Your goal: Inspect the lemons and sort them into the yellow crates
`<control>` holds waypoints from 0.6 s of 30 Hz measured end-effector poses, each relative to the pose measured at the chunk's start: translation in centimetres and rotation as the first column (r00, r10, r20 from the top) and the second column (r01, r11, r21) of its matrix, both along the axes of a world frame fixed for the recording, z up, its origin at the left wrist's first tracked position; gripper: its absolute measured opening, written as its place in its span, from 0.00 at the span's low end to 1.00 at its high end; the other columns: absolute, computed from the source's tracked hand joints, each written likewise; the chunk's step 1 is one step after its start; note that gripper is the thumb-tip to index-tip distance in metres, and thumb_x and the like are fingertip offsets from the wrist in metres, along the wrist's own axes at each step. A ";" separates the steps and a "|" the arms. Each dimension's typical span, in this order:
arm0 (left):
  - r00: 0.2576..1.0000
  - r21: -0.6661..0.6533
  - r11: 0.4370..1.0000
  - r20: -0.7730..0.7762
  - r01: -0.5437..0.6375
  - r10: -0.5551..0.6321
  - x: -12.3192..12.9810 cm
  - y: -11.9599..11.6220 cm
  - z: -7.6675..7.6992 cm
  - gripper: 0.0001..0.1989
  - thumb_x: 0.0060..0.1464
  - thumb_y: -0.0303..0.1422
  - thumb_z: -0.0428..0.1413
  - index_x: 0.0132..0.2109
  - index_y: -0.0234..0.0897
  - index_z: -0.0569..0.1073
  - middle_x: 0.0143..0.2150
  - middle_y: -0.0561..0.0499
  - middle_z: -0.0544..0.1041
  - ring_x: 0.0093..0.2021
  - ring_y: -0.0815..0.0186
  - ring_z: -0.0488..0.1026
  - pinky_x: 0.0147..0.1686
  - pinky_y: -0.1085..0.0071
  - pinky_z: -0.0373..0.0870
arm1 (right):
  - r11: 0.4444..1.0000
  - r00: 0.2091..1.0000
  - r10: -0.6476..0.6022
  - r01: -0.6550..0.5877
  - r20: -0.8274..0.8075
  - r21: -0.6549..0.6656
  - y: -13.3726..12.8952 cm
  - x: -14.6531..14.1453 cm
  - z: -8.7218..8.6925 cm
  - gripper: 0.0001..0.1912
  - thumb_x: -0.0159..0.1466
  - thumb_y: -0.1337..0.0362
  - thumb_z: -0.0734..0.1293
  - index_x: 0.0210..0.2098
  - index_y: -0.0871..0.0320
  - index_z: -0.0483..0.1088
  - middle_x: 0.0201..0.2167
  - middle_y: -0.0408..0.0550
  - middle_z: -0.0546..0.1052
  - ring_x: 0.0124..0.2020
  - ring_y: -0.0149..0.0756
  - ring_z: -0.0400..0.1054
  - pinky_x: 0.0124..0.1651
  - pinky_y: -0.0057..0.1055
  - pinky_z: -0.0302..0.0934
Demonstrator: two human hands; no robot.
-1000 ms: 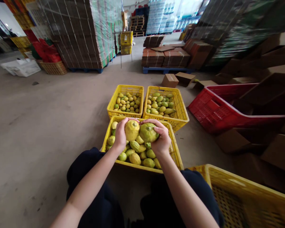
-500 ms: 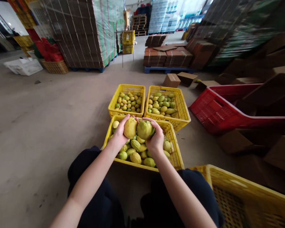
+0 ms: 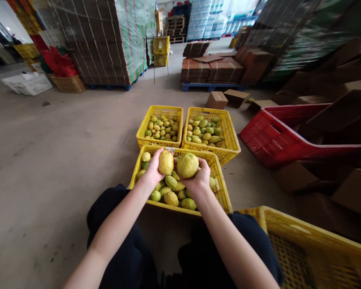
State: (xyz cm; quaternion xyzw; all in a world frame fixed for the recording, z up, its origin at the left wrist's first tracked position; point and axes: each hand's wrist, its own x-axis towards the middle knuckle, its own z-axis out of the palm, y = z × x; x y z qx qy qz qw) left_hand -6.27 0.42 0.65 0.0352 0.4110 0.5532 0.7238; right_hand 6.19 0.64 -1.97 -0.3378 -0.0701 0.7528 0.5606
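Fruit fills both hands in my head view. I have the left hand [image 3: 153,171] curled around the outer side of a yellow fruit [image 3: 166,162], the palm against it and the opening only as wide as the fruit itself. My right hand [image 3: 201,176] cups a larger yellow-green fruit [image 3: 187,165] from below and from its right side, thumb and palm spread to fit its girth. I see a narrow gap between the two fruits, with some fingertips partly showing in it; those are small and overlapped on my feed, so I can't say for certain which fingers touch which surface.

Both held fruits are above the near yellow crate [image 3: 225,188], over its middle and toward its far rim. Inside that crate I see loose fruit [image 3: 171,198], green and yellow, some smooth and some ridged, partly covered by my wrists.

Just beyond it, two more yellow crates sit side by side: the far left crate [image 3: 158,143] with smaller fruit, and the far right crate [image 3: 212,150] with fruit that leaves part of its right side bare. To my right I have a red crate [image 3: 267,140] with cardboard in and around it, and at lower right another yellow crate, the corner crate [image 3: 307,229], beside my dark-clothed knee [image 3: 249,237].
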 end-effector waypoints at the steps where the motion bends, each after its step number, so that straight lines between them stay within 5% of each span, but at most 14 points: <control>1: 1.000 -0.011 1.000 0.015 0.001 -0.001 0.0 0.0 0.1 0.12 0.60 0.37 0.51 0.33 0.38 0.73 0.24 0.53 0.76 0.24 0.68 0.75 0.31 0.70 0.76 | 0.999 1.000 -0.006 0.005 -0.012 -0.053 -0.1 0.0 0.6 0.10 0.56 0.55 0.61 0.28 0.53 0.69 0.25 0.46 0.79 0.31 0.44 0.76 0.36 0.43 0.73; 4: 0.996 -0.029 1.000 0.094 0.003 0.000 -0.3 -0.2 0.3 0.12 0.60 0.37 0.50 0.36 0.36 0.74 0.27 0.51 0.77 0.26 0.67 0.75 0.29 0.72 0.75 | 0.989 1.000 -0.008 0.005 -0.016 -0.150 -0.2 0.1 2.6 0.12 0.60 0.57 0.60 0.31 0.57 0.70 0.25 0.49 0.78 0.28 0.42 0.75 0.33 0.40 0.73; 9: 0.965 0.023 0.992 0.234 -0.127 0.118 -1.0 -0.5 1.1 0.13 0.58 0.40 0.52 0.38 0.35 0.73 0.31 0.48 0.76 0.31 0.66 0.75 0.31 0.73 0.75 | 0.995 0.997 -0.071 0.072 0.020 -0.062 0.0 0.4 5.0 0.05 0.60 0.61 0.67 0.32 0.55 0.69 0.24 0.41 0.77 0.24 0.34 0.72 0.32 0.35 0.73; 12: 0.953 0.048 0.976 0.231 -0.210 0.194 -1.2 -0.6 1.5 0.13 0.54 0.43 0.57 0.36 0.37 0.71 0.30 0.51 0.74 0.32 0.65 0.75 0.38 0.67 0.77 | 0.994 0.997 -0.061 0.064 0.040 -0.090 0.1 0.6 5.0 0.05 0.60 0.60 0.67 0.31 0.55 0.68 0.23 0.41 0.76 0.23 0.34 0.71 0.28 0.33 0.72; 18: 0.934 0.102 0.975 0.323 -0.197 0.155 -1.6 -0.8 1.2 0.08 0.54 0.38 0.59 0.35 0.38 0.71 0.29 0.54 0.73 0.31 0.67 0.74 0.50 0.52 0.73 | 0.978 0.997 0.048 -0.033 0.066 -0.208 0.5 0.6 3.8 0.16 0.66 0.54 0.59 0.33 0.58 0.70 0.23 0.48 0.78 0.26 0.38 0.74 0.27 0.32 0.70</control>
